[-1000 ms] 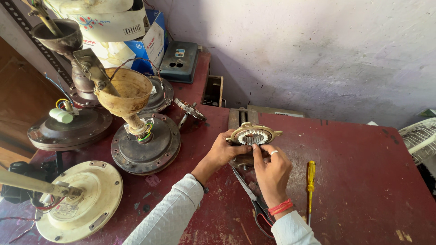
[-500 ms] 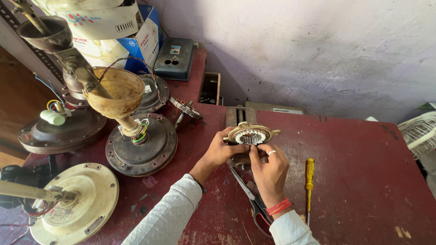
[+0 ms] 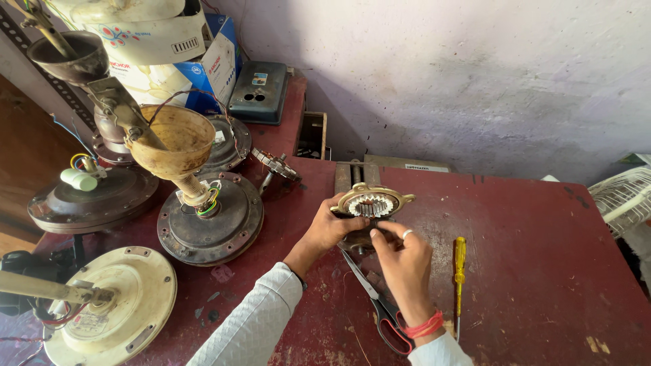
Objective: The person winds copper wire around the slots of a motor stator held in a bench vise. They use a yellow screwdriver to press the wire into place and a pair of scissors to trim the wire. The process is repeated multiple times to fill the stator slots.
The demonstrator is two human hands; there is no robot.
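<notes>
Just left of the yellow screwdriver (image 3: 460, 271), a toothed metal motor ring (image 3: 371, 203) is gripped by the left hand (image 3: 332, 229); right hand (image 3: 400, 254) pinches its underside. Probably rigid, heavy; best held by the rim.

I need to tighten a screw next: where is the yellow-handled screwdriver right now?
In the head view, the yellow-handled screwdriver lies on the red table, just to the right of the right hand, with the scissors on that hand's other side.

— Any packaging on the bench?
— A blue and white cardboard box (image 3: 215, 64) at the far left corner, with a white label (image 3: 260, 79) on the grey case (image 3: 261, 91) beside it.
</notes>
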